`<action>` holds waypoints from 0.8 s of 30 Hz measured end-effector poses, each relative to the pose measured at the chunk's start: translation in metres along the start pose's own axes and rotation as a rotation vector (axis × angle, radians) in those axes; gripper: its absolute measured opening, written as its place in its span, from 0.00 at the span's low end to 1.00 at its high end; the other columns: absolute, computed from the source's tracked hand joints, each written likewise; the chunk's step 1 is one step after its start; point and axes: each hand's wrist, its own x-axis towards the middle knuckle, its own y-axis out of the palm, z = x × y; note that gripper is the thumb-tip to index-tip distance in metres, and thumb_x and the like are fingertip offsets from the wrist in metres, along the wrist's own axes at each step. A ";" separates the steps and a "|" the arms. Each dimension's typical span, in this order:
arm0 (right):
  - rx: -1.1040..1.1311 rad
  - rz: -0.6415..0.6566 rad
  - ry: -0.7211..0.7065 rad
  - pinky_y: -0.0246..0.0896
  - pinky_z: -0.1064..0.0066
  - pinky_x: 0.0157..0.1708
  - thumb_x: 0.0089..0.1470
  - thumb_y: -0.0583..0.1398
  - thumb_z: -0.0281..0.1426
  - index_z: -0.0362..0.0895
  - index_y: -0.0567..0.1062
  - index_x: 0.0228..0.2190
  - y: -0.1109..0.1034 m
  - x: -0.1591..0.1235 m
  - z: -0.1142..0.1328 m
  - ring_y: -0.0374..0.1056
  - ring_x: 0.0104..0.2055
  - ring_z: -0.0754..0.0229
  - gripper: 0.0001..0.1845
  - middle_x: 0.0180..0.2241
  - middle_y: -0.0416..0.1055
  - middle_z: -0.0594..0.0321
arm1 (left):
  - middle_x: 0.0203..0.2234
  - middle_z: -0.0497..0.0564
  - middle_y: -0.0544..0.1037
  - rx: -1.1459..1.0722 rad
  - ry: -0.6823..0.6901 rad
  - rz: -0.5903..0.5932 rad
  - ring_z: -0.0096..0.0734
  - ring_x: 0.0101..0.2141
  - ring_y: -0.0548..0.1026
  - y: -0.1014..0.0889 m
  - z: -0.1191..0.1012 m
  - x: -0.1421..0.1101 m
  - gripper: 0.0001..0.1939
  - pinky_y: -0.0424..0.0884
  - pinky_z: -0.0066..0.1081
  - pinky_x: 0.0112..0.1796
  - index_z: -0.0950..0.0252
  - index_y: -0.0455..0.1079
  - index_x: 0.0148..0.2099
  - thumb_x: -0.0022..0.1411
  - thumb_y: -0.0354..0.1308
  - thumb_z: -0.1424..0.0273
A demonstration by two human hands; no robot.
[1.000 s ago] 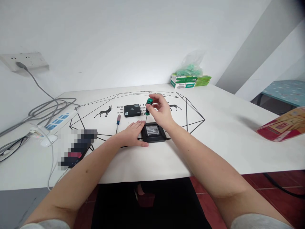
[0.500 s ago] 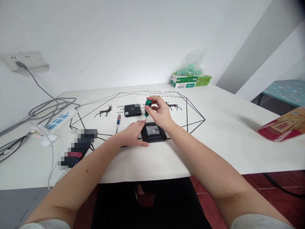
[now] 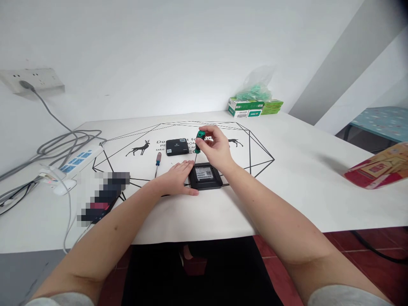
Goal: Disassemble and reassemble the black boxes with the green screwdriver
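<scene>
Grip of the right hand (image 3: 217,148) is clamped on a green screwdriver (image 3: 200,135), thumb and fingers wrapped round the handle near the centre of the frame. Its handle leans slightly toward the right, and the thin shaft runs down to the upper left corner of a black box (image 3: 205,182); whether the tip sits in a screw is too small to tell. Just below the centre of the frame, the box lies on the white tabletop (image 3: 287,170), a printed label (image 3: 204,173) facing up. Left hand (image 3: 177,180) lies palm down against the left edge of the box, thumb and fingers apart, with the fingertips by the upper left corner and the thumb by the lower left one.

Left of centre lies a second screwdriver (image 3: 158,160), its shaft pointing toward the bottom of the frame. Above and to the right of it is another black box, the smaller-looking case (image 3: 177,147). A dark thing (image 3: 111,195), blurred by pixels, lies at lower left, near a power strip (image 3: 78,162) and grey cables (image 3: 60,142). Cartons (image 3: 245,108) with a clear bag (image 3: 255,87) on top stand at upper right, and a red and yellow packet (image 3: 378,168) is at the right edge
</scene>
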 end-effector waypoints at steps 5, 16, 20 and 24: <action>0.000 0.001 -0.008 0.76 0.62 0.37 0.58 0.67 0.35 0.51 0.77 0.49 0.001 -0.001 0.000 0.72 0.46 0.55 0.16 0.45 0.75 0.59 | 0.81 0.72 0.40 -0.003 -0.016 0.005 0.68 0.80 0.41 -0.001 -0.001 0.000 0.69 0.42 0.57 0.76 0.75 0.36 0.84 0.63 0.59 0.32; 0.004 0.104 -0.014 0.79 0.56 0.46 0.62 0.63 0.36 0.53 0.79 0.51 0.001 -0.004 0.003 0.76 0.51 0.52 0.15 0.51 0.79 0.58 | 0.81 0.71 0.40 -0.006 0.000 -0.006 0.71 0.79 0.41 0.001 0.002 0.001 0.69 0.43 0.59 0.75 0.72 0.34 0.84 0.62 0.58 0.30; -0.081 0.104 -0.046 0.78 0.57 0.44 0.57 0.70 0.39 0.55 0.80 0.49 0.000 -0.003 0.004 0.74 0.47 0.54 0.18 0.52 0.75 0.59 | 0.82 0.70 0.41 -0.007 0.005 -0.015 0.70 0.79 0.41 0.001 0.002 0.001 0.69 0.43 0.59 0.75 0.70 0.34 0.84 0.62 0.58 0.30; -0.093 0.101 -0.035 0.78 0.59 0.42 0.56 0.69 0.36 0.55 0.79 0.52 0.000 -0.003 0.003 0.72 0.47 0.54 0.21 0.50 0.75 0.59 | 0.81 0.72 0.41 -0.002 0.004 -0.010 0.69 0.79 0.41 0.001 0.001 0.001 0.69 0.43 0.59 0.75 0.73 0.35 0.84 0.63 0.58 0.31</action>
